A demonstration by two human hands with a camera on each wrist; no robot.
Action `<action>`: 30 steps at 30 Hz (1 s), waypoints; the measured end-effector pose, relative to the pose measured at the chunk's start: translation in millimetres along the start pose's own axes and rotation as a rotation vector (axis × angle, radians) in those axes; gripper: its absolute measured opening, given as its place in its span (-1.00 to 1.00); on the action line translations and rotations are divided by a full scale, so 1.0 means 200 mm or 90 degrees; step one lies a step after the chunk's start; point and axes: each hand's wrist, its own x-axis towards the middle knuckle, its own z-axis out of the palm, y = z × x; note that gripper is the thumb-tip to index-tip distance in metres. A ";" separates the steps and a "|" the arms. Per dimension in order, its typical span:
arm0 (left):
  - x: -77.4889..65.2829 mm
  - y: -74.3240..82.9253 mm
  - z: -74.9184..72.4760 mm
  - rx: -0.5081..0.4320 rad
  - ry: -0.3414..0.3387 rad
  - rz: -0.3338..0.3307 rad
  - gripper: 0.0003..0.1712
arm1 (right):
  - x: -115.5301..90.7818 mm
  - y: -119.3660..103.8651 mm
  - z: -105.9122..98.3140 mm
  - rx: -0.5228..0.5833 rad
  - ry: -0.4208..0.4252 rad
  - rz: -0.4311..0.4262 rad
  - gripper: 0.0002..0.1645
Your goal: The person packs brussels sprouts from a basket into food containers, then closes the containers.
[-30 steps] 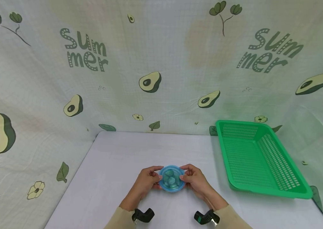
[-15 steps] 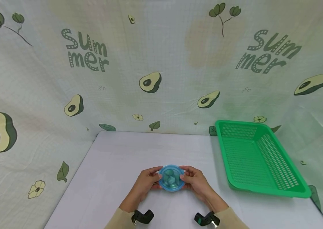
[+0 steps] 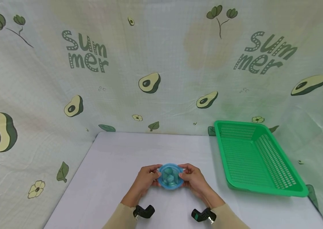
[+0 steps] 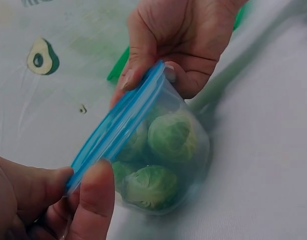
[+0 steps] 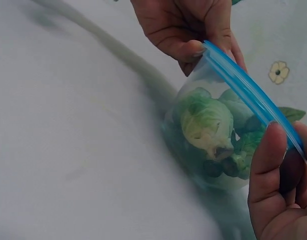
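A round, clear plastic container (image 3: 170, 176) with a translucent blue lid (image 4: 116, 131) is held between both hands, over the middle front of the table. Several Brussels sprouts (image 5: 206, 122) show through its wall. My left hand (image 3: 146, 178) pinches the rim on the left side, its thumb on top and fingers below. On the opposite side my right hand (image 3: 194, 178) grips the rim in much the same way. Both wrist views show the thumbs and fingertips right at the lid's edge, with part of the lid hidden behind the fingers.
A green plastic basket (image 3: 250, 159) with perforated sides stands at the right of the white table (image 3: 115, 159). Behind and beside the table hangs a cloth (image 3: 173, 95) printed with avocados, leaves and lettering.
Both hands and the container have shifted slightly up and left in the head view, where the background has moved a little too. The hold on the rim is unchanged.
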 end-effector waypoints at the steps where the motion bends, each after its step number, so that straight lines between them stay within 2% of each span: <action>1: 0.01 0.00 0.00 -0.002 0.001 -0.002 -0.49 | 0.01 0.00 0.00 0.002 0.004 0.002 -0.45; 12: 0.10 0.00 -0.04 -0.023 0.009 -0.018 -0.50 | 0.11 -0.02 -0.01 0.019 0.014 0.007 -0.46; 20: 0.12 0.00 -0.05 -0.039 -0.007 -0.034 -0.44 | 0.15 -0.03 -0.03 -0.019 0.027 0.019 -0.53; 25: 0.13 0.00 -0.06 -0.046 0.010 -0.043 -0.47 | 0.16 -0.02 -0.03 -0.032 0.059 0.018 -0.59; 28: 0.11 0.01 -0.06 -0.035 0.035 -0.045 -0.49 | 0.14 -0.04 -0.02 -0.074 0.104 -0.005 -0.61; 30: 0.09 0.02 -0.06 0.009 0.058 -0.028 -0.51 | 0.12 -0.06 -0.02 -0.156 0.138 -0.040 -0.60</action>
